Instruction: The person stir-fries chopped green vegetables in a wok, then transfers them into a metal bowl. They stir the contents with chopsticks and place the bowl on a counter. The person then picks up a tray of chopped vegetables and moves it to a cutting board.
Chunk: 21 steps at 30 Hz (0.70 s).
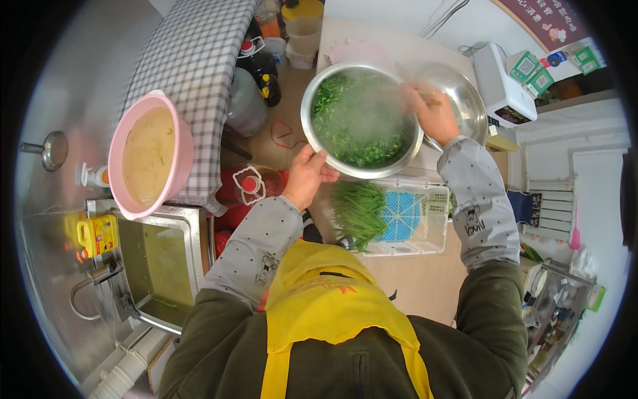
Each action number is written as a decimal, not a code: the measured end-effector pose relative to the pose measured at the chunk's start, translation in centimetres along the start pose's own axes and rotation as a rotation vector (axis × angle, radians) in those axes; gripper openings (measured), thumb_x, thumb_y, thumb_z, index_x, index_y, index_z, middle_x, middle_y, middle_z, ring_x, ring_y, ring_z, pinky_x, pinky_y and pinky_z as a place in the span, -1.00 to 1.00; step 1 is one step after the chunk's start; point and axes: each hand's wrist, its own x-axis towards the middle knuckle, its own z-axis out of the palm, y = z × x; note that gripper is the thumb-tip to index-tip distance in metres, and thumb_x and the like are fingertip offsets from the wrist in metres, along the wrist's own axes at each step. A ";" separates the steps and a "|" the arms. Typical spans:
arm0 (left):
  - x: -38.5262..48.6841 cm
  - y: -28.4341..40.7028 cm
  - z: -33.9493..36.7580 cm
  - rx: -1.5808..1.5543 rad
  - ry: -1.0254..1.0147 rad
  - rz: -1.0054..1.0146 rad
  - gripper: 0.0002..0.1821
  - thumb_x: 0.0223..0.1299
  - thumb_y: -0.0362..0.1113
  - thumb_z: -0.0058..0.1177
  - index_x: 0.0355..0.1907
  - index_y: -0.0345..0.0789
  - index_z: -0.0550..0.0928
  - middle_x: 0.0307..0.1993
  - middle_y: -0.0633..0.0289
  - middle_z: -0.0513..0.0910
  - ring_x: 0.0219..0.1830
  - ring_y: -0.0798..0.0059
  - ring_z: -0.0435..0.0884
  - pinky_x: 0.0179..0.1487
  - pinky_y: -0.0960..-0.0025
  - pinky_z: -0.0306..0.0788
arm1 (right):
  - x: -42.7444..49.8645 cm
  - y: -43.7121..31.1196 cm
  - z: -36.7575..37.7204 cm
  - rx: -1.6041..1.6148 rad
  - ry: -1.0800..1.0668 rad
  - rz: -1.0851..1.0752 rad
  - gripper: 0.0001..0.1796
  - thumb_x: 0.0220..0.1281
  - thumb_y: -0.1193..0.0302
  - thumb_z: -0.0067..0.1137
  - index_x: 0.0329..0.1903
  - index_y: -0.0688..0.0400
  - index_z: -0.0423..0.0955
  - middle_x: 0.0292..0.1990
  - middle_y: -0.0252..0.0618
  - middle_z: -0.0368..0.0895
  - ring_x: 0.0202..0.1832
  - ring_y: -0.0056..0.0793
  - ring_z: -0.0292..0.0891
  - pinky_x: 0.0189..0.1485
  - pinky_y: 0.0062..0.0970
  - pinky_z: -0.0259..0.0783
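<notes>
A large stainless steel bowl (310,132) holds chopped green leaves (361,122), with steam or haze over its right part. My left hand (309,174) grips the bowl's near left rim, thumb on top. At its right side my right hand (432,112) is closed on what look like wooden chopsticks (429,96); their far ends are lost in blur and steam. Behind that hand lies a second, shiny metal bowl (471,107). Below the bowl, long green stalks (360,212) lie in a white plastic basket (416,249) with a blue mesh bottom.
On the left, a pink basin (187,149) of cloudy water stands by a checked tablecloth (202,95), above a metal sink (192,239) filled with water. A yellow jug (102,234) stands beside the sink. A white appliance (501,87) is at the upper right. Bottles (256,57) stand beyond the cloth.
</notes>
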 end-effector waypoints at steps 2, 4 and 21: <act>0.0 0.0 0.1 -0.012 0.007 0.003 -0.77 0.61 -0.25 -0.12 0.09 -0.32 0.51 -0.16 0.17 0.69 -0.31 0.46 0.70 -0.22 0.37 0.65 | -1.3 -0.1 -0.4 0.008 -0.088 -0.040 -0.66 0.52 0.28 0.11 0.08 0.28 0.63 -0.20 -0.18 0.78 -0.17 -0.47 0.70 -0.05 -0.47 0.56; 0.0 0.0 0.1 -0.009 0.002 0.009 -0.77 0.61 -0.25 -0.13 0.09 -0.32 0.51 -0.15 0.17 0.69 -0.32 0.46 0.70 -0.22 0.37 0.65 | -2.3 -0.5 -1.2 0.022 -0.019 0.021 -0.67 0.52 0.28 0.11 0.06 0.29 0.62 -0.22 -0.19 0.77 -0.21 -0.47 0.69 -0.09 -0.47 0.57; -0.1 -0.3 0.3 -0.017 0.009 0.035 -0.68 0.60 -0.25 -0.10 0.25 -0.31 0.51 -0.14 0.22 0.70 -0.30 0.51 0.68 -0.15 0.34 0.61 | -6.4 -2.6 -2.7 -0.113 -0.033 0.002 -0.74 0.49 0.37 0.11 -0.03 0.34 0.60 -0.38 -0.22 0.72 -0.32 -0.51 0.66 -0.22 -0.49 0.55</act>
